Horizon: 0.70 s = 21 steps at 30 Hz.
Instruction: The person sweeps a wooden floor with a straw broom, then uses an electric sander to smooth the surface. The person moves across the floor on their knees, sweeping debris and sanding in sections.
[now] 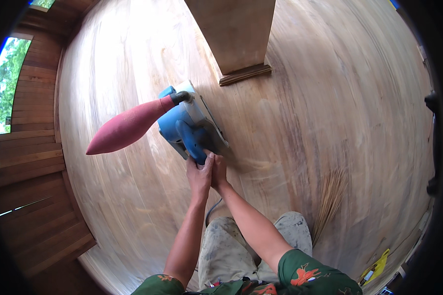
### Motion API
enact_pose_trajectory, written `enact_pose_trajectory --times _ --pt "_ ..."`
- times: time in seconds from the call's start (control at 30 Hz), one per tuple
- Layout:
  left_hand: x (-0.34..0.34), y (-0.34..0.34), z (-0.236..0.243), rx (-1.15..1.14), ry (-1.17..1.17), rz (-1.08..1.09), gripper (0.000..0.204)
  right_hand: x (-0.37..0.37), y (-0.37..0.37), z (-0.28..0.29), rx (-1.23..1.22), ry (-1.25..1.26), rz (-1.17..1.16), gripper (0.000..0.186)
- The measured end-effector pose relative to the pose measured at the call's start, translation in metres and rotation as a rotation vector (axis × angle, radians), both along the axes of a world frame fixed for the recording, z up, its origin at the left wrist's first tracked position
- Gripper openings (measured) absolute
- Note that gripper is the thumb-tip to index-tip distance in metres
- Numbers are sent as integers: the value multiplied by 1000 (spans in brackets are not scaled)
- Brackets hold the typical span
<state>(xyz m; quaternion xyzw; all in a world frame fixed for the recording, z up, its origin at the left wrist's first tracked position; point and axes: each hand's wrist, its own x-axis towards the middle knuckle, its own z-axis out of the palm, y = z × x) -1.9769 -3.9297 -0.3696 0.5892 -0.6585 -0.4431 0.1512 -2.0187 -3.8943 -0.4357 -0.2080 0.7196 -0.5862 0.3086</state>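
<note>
A blue and grey belt sander [174,118] rests on the pale wooden floor [147,206] ahead of my knees. From its top a puffed-out red dust bag [128,127] sticks out to the left. My left hand [199,178] is closed round the back end of the sander's handle. Pressed up against it, my right hand [219,172] is also closed at the same handle end; its fingers are partly hidden. A dark cord [210,210] runs back from below my hands toward my legs.
A wooden post [234,37] with a base moulding [245,74] stands just beyond the sander. Beside my right knee lies a stick broom [330,201]. A plank wall [32,172] with window openings borders the left. Something yellow [375,267] lies at the lower right.
</note>
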Motion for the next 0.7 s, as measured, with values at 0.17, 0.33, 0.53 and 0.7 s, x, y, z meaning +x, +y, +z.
enact_pose_trajectory --times 0.17,0.33,0.53,0.7 --pt "-8 -37 2 114 90 51 41 4 -29 -6 38 -15 -1 36" --pt "-19 -56 9 172 124 -6 37 -6 -45 -4 -38 31 -59 31" --pt "-42 -72 2 205 234 -32 31 -36 -54 6 -116 34 -66 27" --pt "-56 -82 -10 290 303 -15 30 -51 -57 7 -127 36 -66 29"
